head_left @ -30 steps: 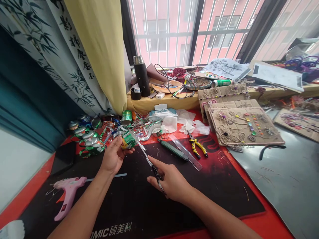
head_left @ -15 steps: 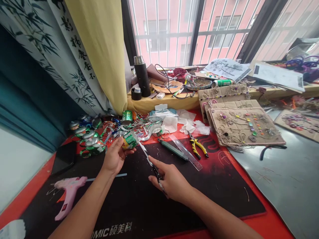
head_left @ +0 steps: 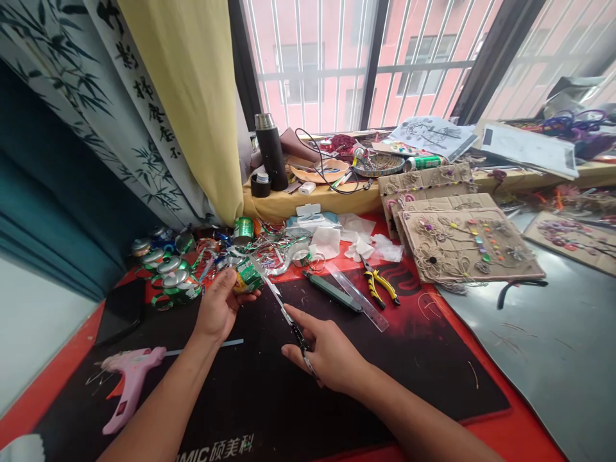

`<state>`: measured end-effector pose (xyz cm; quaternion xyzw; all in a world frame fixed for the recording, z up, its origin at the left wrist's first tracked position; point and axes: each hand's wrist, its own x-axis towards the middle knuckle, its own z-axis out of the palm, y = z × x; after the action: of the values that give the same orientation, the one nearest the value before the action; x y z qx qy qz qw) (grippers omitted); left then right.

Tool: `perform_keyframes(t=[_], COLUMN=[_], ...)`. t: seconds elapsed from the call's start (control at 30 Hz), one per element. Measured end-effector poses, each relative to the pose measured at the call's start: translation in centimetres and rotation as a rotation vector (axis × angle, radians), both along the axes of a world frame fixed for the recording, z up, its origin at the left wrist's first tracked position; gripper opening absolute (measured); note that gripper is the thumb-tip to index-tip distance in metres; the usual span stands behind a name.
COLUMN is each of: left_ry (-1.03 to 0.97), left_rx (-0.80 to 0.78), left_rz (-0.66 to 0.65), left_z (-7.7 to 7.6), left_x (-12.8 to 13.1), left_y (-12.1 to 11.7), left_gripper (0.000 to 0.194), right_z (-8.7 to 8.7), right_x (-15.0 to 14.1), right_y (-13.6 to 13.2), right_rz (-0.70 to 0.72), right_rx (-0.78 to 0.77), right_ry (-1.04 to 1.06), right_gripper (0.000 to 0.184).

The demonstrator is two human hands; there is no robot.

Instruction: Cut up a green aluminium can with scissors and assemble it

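My left hand (head_left: 221, 305) grips a green and yellow piece of a drink can (head_left: 248, 276) above the black mat, its fingers curled round the lower left side. In my right hand (head_left: 327, 350) is a pair of scissors (head_left: 294, 326), with the fingers closed about the handles and the index finger stretched along them. The blades point up and left and reach the can piece's right edge. Whether they bite into the metal is too small to tell.
A pink glue gun (head_left: 132, 385) lies at left. Cut cans (head_left: 176, 282) and metal strips crowd the mat's far edge. Right of the scissors are a green utility knife (head_left: 332, 292), a clear ruler (head_left: 359, 298) and yellow pliers (head_left: 378, 285). Cardboard panels (head_left: 471, 247) lean farther right.
The whole view has shifted slightly. Both hands keep nearly the same pose, with the scissors still against the can piece; my right thumb sits a little differently.
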<state>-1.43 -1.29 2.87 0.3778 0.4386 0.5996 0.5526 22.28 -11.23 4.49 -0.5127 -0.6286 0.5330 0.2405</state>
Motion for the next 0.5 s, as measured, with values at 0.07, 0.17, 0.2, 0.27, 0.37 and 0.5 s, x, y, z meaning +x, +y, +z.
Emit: perform_keyframes(t=[0.07,0.17,0.2,0.27,0.37,0.5], left_ry=[-0.003,-0.008,-0.01,-0.014,-0.013,-0.025], left_rx=[0.014,0.026,0.026,0.024,0.024,0.018], left_rz=[0.002,0.0,-0.003,-0.008,-0.008,-0.007], left_z=[-0.07,-0.1,-0.09,-0.06,-0.04,-0.07], left_x=[-0.04,-0.04,-0.01,0.09,0.25,0.38], left_y=[-0.04,-0.06,-0.05,-0.03,0.0,-0.01], left_gripper=[0.056,0.055,0.056,0.056,0.055,0.055], right_z=[-0.04,-0.18,-0.23,-0.29,-0.42,-0.84], right_x=[-0.01,-0.04,-0.05,-0.08,-0.13,-0.13], right_y=[0.01,0.05,0.05,0.03,-0.03,0.01], right_rz=[-0.001,-0.002,-0.006,-0.013,-0.013,-0.006], right_rx=[0.008,0.028,0.035,0.042,0.042,0.033], right_ry=[0.003,0.005,0.0,-0.015,-0.016,0.015], right_gripper=[0.078,0.079,0.079,0.078,0.077,0.075])
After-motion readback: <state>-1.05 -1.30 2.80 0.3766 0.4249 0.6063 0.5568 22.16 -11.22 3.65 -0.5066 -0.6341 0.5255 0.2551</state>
